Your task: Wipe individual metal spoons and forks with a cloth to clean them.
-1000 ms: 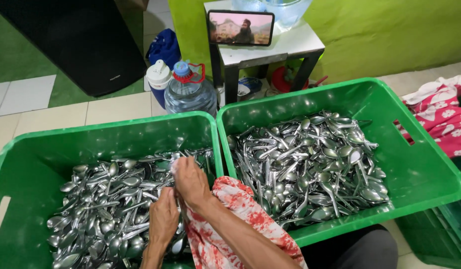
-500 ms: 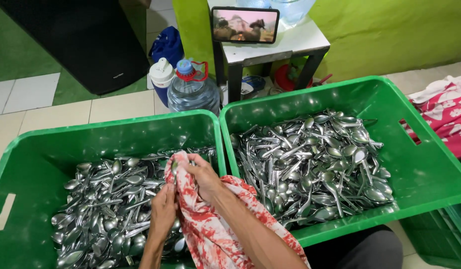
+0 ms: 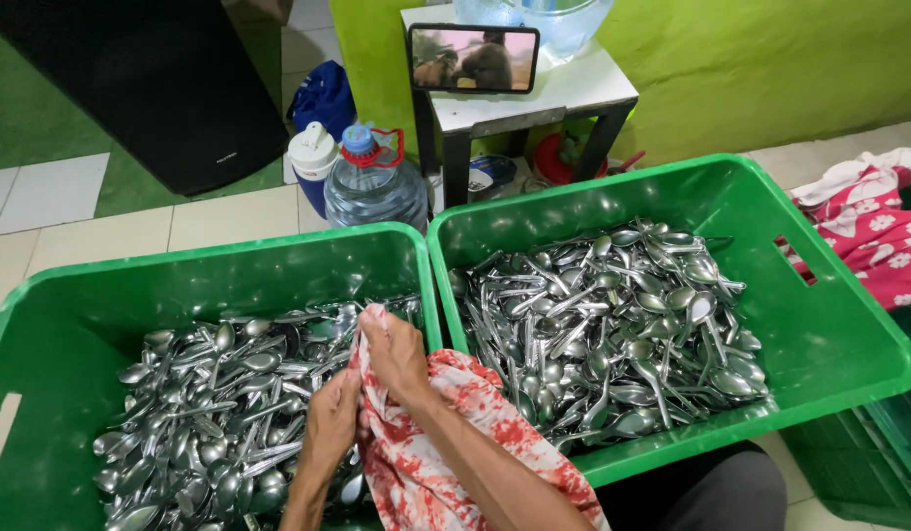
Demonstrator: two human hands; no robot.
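Two green plastic crates stand side by side, their rims touching; the left crate (image 3: 180,270) is cut off at the left and bottom edges, and the right crate (image 3: 849,334) loses its near corner behind a dark trouser leg (image 3: 701,487); each holds a heap of steel spoons, one pile (image 3: 210,413) on the left and another pile (image 3: 613,324) on the right, so tangled that single pieces are hard to pick out. A black slab (image 3: 151,88) fills the upper left corner, its top out of frame. Behind the crates a small white table (image 3: 564,93) carries a phone (image 3: 473,58) propped on its side, the screen too small to read, and a clear bowl (image 3: 539,20) cropped by the top edge; a big water bottle (image 3: 375,182) with a blue cap stands on the tiles, half hiding a white-lidded flask (image 3: 311,157) and a blue bag (image 3: 325,96). A pink flowered cloth (image 3: 874,231) runs off the right edge.

A red-and-white cloth (image 3: 446,442) drapes over the shared rim and the right forearm; the right hand (image 3: 396,354) is clenched on its upper end over the left crate; the left hand (image 3: 333,428) is closed against the cloth's side just below, fingers curled; whether a spoon sits inside the folds cannot be told.
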